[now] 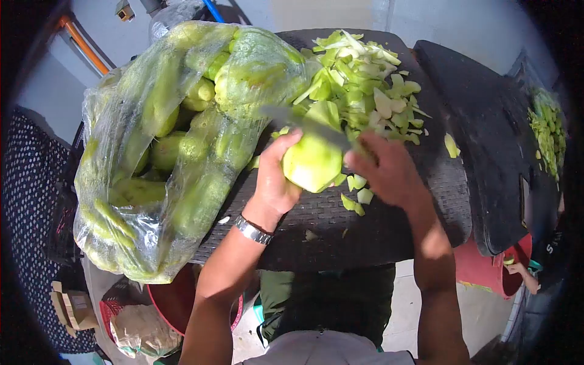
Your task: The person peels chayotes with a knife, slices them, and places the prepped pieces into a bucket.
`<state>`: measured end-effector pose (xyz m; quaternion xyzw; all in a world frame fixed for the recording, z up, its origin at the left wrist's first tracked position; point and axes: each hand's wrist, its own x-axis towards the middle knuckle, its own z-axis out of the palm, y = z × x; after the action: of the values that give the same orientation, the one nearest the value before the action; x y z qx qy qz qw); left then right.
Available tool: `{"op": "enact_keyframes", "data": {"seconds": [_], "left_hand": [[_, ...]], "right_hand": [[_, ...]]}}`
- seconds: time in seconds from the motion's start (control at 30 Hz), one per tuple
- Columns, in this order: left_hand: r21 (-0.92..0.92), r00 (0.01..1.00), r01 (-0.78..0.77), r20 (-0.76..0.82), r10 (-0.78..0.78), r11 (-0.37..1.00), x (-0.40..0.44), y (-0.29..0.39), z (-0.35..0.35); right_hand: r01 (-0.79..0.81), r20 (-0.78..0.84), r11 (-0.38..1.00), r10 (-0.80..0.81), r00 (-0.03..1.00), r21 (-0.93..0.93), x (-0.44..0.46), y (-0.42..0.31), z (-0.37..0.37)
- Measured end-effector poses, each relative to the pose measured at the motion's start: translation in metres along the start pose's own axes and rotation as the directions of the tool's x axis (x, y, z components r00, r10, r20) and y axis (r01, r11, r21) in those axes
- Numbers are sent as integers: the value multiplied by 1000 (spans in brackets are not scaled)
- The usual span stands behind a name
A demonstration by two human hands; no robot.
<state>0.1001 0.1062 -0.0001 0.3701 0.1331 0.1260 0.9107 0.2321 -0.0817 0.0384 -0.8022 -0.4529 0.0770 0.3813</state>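
Observation:
My left hand (pixel 272 179) is wrapped round a partly peeled pale green chayote (pixel 312 167) above the dark woven-pattern tabletop. A knife (pixel 313 129), blurred by motion, lies across the top of the chayote, its blade pointing left. My right hand (pixel 389 170) is closed on the knife's handle, which the fingers mostly hide. Just beyond the hands, a heap of green peelings (pixel 359 82) spreads over the table, and several cut scraps (pixel 359 196) lie under the chayote.
A large clear plastic bag (pixel 164 225) of unpeeled chayotes covers the table's left side. Another dark table (pixel 480 115) adjoins at right, with more green peelings (pixel 547 131) beyond. Red tubs (pixel 167 298) stand below. Another person's hand (pixel 522 274) shows at lower right.

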Motion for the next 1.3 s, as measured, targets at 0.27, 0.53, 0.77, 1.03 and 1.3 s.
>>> {"op": "enact_keyframes", "data": {"seconds": [0.27, 0.53, 0.77, 1.03, 1.3], "left_hand": [[-71, 1000, -22, 22, 23, 997, 0, -8, -4], [-92, 998, 53, -27, -55, 994, -2, 3, 2], [-66, 996, 87, 27, -85, 994, -3, 13, 13], [-126, 998, 20, -63, -28, 992, 1, 5, 15], [-317, 996, 79, 57, -64, 945, 5, -4, -8]], "right_hand": [[249, -110, 920, -293, 950, -303, 1, 25, 14], [140, -93, 743, -262, 960, -654, 0, 53, 0], [4, -280, 849, -178, 943, -528, 11, 97, 4], [-386, 196, 828, 334, 922, 407, 11, 25, 3], [288, -51, 957, -289, 956, -26, -10, -7, 24]]}}
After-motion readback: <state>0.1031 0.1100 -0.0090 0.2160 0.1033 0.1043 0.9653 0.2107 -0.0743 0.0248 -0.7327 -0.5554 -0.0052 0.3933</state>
